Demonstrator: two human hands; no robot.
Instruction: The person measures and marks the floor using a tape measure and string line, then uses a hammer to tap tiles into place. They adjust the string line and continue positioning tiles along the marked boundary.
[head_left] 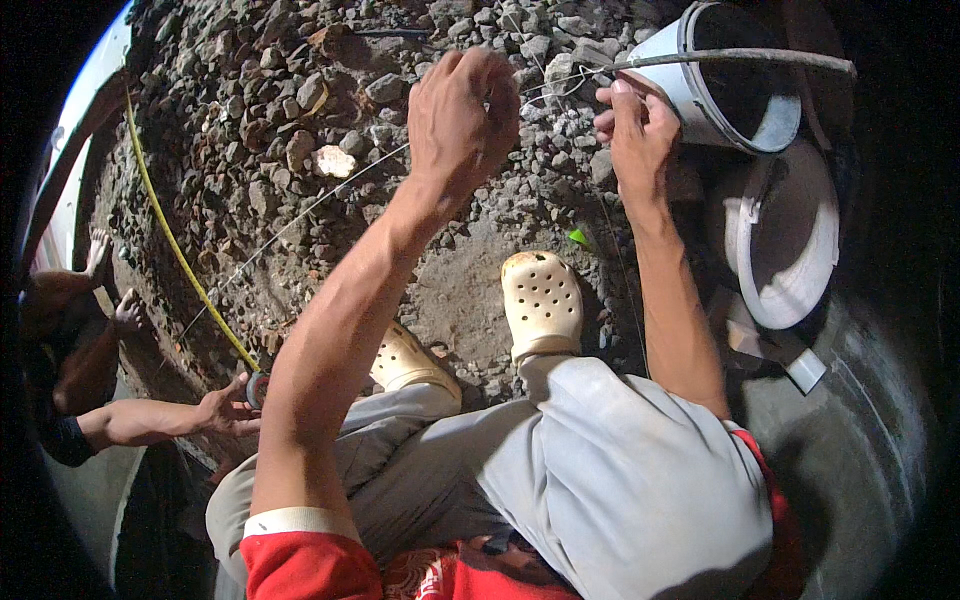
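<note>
Fingers of the left hand (462, 120) curl in tightly at the upper middle of the frame, the back of the hand turned up and slightly blurred, so I cannot tell what they grip. A thin pale cord (378, 164) runs up to this hand from the lower left and shows again on its other side, ending in loose loops by the tip of a grey rod (760, 57). Just below that tip, right of centre, is the right hand (640, 135), its thumb and forefinger narrowed close together and the other fingers bent; whether they pinch the cord, I cannot tell.

At the upper right, the rod lies across a whitish bucket (660, 40) tipped on its side, its mouth facing right. Below it, a second pale round container (785, 300) also lies tipped.

Grey gravel (250, 110) fills the upper part of the frame, with a bright pale stone (333, 160) left of the left hand. Near the centre are a cream clog (541, 300) with holes and a small green scrap (580, 238). On the left, a yellow tape (151, 187) curves down to another person's hand (222, 408) at the lower left.
</note>
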